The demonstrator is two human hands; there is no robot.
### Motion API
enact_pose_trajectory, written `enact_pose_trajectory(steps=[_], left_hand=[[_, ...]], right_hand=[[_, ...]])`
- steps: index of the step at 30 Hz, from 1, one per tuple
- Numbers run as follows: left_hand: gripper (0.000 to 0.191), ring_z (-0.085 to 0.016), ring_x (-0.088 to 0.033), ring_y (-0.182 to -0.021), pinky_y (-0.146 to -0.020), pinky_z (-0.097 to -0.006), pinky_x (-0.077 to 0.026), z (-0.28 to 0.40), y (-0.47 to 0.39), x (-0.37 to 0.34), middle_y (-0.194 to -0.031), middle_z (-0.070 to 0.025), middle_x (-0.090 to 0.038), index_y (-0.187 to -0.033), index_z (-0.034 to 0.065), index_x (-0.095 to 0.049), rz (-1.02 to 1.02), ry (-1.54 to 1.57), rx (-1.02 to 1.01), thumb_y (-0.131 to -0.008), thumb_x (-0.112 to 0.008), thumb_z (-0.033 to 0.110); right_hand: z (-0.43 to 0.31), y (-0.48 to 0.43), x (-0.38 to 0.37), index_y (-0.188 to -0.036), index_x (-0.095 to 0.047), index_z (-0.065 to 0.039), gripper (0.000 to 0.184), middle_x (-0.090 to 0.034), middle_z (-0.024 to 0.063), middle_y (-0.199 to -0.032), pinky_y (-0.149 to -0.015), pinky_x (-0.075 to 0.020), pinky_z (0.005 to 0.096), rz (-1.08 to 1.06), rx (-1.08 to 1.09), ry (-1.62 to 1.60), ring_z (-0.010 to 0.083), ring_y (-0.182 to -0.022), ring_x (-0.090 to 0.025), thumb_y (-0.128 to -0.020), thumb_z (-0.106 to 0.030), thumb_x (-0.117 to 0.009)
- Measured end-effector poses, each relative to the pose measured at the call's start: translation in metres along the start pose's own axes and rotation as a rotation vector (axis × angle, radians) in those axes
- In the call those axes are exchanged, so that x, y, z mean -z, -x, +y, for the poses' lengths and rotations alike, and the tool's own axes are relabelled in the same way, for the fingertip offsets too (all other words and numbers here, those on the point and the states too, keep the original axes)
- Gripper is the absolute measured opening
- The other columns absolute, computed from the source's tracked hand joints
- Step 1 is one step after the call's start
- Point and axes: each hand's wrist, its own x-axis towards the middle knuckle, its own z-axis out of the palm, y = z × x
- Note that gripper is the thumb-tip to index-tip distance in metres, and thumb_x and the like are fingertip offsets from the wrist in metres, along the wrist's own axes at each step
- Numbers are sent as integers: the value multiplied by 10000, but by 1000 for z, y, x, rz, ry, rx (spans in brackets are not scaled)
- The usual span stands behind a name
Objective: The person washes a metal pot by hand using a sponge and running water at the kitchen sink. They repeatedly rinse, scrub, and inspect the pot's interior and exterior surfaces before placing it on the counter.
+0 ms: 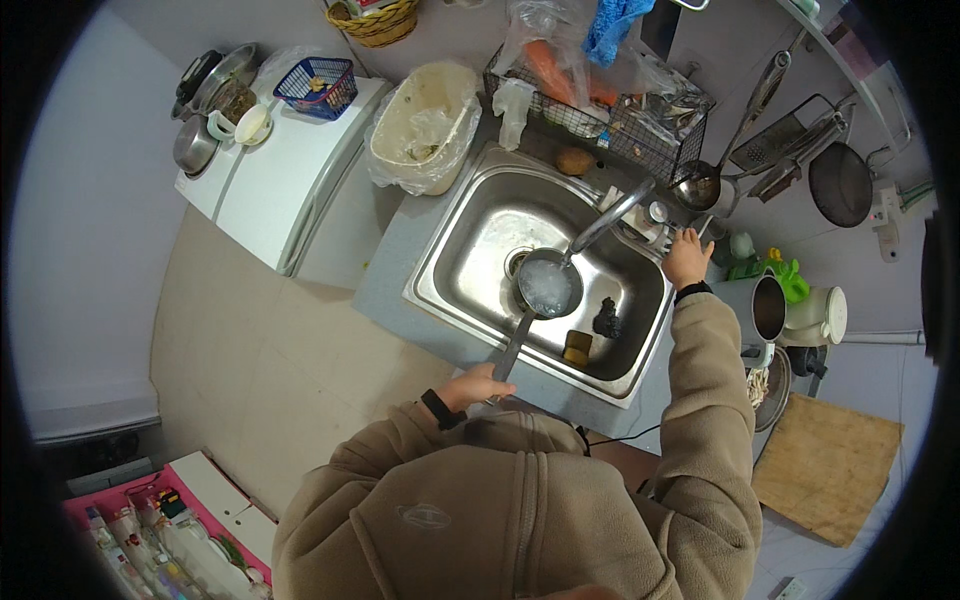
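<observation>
My left hand (474, 385) grips the handle of a metal saucepan (550, 283), held over the stainless steel sink (480, 225) beside its drain. Water runs into the saucepan from the curved metal faucet (611, 217), and the water inside looks bubbly. My right hand (686, 259) is at the sink's back right edge, near the faucet's base; whether its fingers hold something there, I cannot tell. A yellow-brown sponge (577, 348) and a dark scrubber (607, 319) lie in the right part of the basin.
Behind the sink stand a wire basket (645, 142) with bagged food and a brown potato-like item (575, 160). A lined waste bin (416, 120) is at the left. Ladles (697, 186) and a small pan (840, 184) hang at right, above a metal pitcher (750, 307) and a wooden board (829, 469).
</observation>
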Motion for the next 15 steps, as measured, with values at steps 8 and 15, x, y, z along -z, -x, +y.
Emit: enact_pose_trajectory(steps=[8,15], left_hand=[[160,-100,-443,-616,-562,-256,-347,3,0,0,-665,7,-500,-742,78,-530,33,-13,47,-815,-605,198],[158,-97,-422,-611,-567,-250,-332,11,0,3,-668,16,-479,-731,88,-507,15,-83,51,-818,-594,187]], right_hand=[[1,-1,-3,-1201,-480,-22,455,-440,141,-1304,-1041,-154,568,17,11,-3,242,-1271,-338,-754,-103,-504],[-1,-1,0,-1237,-461,-23,481,-424,139,-1326,-1046,-134,564,-7,-5,11,235,-1290,-314,-762,-100,-481]])
